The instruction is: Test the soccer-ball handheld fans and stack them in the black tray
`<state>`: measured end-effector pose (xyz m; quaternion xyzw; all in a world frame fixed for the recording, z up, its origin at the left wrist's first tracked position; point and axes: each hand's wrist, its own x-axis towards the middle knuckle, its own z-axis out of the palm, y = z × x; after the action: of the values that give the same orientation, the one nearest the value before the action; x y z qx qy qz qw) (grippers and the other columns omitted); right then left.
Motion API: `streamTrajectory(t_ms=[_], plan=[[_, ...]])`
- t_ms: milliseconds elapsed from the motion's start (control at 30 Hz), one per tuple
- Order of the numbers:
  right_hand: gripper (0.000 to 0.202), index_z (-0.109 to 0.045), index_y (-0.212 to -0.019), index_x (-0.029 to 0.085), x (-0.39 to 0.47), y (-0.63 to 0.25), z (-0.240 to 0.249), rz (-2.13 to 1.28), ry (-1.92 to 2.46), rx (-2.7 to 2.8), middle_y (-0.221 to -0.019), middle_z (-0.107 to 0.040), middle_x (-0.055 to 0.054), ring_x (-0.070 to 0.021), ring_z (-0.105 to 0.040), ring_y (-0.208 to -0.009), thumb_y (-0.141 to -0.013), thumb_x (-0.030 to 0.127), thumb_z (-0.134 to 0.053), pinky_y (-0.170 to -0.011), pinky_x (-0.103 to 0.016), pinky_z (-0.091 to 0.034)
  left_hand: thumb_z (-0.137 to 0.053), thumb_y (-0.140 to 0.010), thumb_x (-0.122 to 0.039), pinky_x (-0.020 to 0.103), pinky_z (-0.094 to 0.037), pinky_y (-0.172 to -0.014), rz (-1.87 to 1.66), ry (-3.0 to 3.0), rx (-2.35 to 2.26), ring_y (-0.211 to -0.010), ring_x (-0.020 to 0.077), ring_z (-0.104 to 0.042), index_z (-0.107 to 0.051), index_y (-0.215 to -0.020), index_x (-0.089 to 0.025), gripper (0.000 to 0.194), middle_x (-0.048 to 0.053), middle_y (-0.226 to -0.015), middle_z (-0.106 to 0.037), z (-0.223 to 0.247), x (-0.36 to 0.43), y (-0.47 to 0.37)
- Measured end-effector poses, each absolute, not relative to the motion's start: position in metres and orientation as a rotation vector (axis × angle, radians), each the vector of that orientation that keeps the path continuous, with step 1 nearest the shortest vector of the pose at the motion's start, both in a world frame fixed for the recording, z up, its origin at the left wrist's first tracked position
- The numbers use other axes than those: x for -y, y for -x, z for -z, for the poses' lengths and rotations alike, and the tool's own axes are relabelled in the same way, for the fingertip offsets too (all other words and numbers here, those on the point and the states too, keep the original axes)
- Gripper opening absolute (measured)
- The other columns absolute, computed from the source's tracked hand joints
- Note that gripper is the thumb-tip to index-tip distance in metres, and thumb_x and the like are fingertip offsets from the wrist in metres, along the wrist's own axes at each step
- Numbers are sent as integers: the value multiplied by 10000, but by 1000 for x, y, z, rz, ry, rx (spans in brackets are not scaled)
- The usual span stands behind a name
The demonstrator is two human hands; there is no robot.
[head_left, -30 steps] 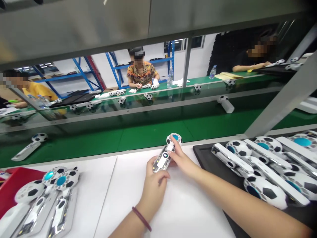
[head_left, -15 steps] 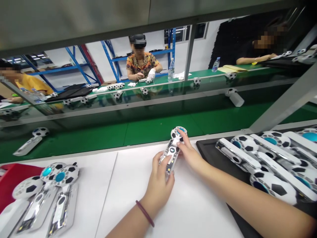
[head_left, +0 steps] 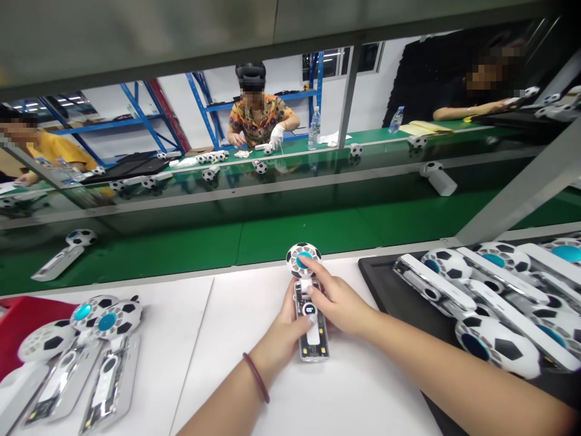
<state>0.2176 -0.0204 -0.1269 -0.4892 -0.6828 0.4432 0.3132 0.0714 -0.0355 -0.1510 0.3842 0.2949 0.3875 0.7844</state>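
A handheld fan (head_left: 313, 345) with a round football-patterned head and a clear body is upright between my hands over the white table. Its small round display is lit and reads 100. My left hand (head_left: 290, 324) grips the body from the left, its thumb lying on the front below the display. My right hand (head_left: 338, 300) holds the neck from the right, thumb at the neck and index finger on the blue centre of the head. The other fingers of both hands are partly hidden behind the body.
Several similar fans (head_left: 109, 375) lie at left beside a red bin (head_left: 22, 321). More lie in a black tray (head_left: 376, 278) at right. Beyond the table runs a green conveyor belt (head_left: 272, 236) carrying fans. Co-workers (head_left: 258, 118) sit across it, and a metal post (head_left: 512, 181) slants up at right.
The fan has come closer, turned straighter towards me, and its display now shows 100. My left hand has shifted up its body. Fans on the belts have shifted sideways.
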Motion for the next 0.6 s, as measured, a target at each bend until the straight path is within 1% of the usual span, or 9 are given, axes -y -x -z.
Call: streamTrajectory(t_ms=[67, 100, 200, 367, 467, 600], plan=[[598, -137, -1391, 357, 22, -217, 126, -1270, 1347, 1767, -690, -571, 10, -122, -513, -406, -850, 261, -374, -391, -226, -422, -691, -695, -321, 344, -476, -673, -775, -876, -580, -708, 196, -610, -49, -1369, -332, 931, 45, -949, -588, 152, 36, -71], [606, -117, -1391, 360, 22, -217, 125, -1307, 1352, 1743, -683, -566, 15, -113, -500, -379, -851, 254, -370, -360, -212, -404, -690, -697, -327, 336, -473, -652, -765, -887, -560, -687, 194, -608, -28, -1370, -320, 943, 39, -901, -589, 153, 36, -70], [555, -159, -1376, 354, 21, -218, 124, -1357, 1301, 1683, -707, -575, 20, -105, -520, -395, -867, 243, -347, -377, -203, -421, -673, -706, -333, 326, -466, -617, -762, -895, -561, -652, 197, -605, -64, -1361, -267, 897, 30, -806, -585, 152, 36, -70], [440, -297, -1328, 340, 18, -221, 125, -1305, 1273, 1680, -630, -546, 34, -99, -517, -413, -896, 253, -304, -408, -198, -419, -631, -724, -278, 339, -466, -653, -760, -874, -612, -682, 209, -620, -122, -1335, -239, 796, 27, -799, -575, 147, 38, -71], [434, -296, -1325, 352, 18, -221, 126, -1331, 1260, 1670, -636, -550, 31, -102, -516, -405, -900, 270, -309, -385, -197, -405, -624, -727, -279, 334, -465, -633, -761, -874, -608, -682, 212, -620, -113, -1333, -245, 794, 28, -817, -563, 147, 39, -71], [434, -279, -1325, 368, 19, -221, 126, -1466, 1199, 1595, -743, -575, 12, -113, -526, -379, -898, 295, -308, -337, -222, -410, -639, -721, -288, 339, -469, -631, -774, -873, -605, -680, 212, -617, -68, -1344, -246, 845, 25, -813, -555, 149, 38, -71]])
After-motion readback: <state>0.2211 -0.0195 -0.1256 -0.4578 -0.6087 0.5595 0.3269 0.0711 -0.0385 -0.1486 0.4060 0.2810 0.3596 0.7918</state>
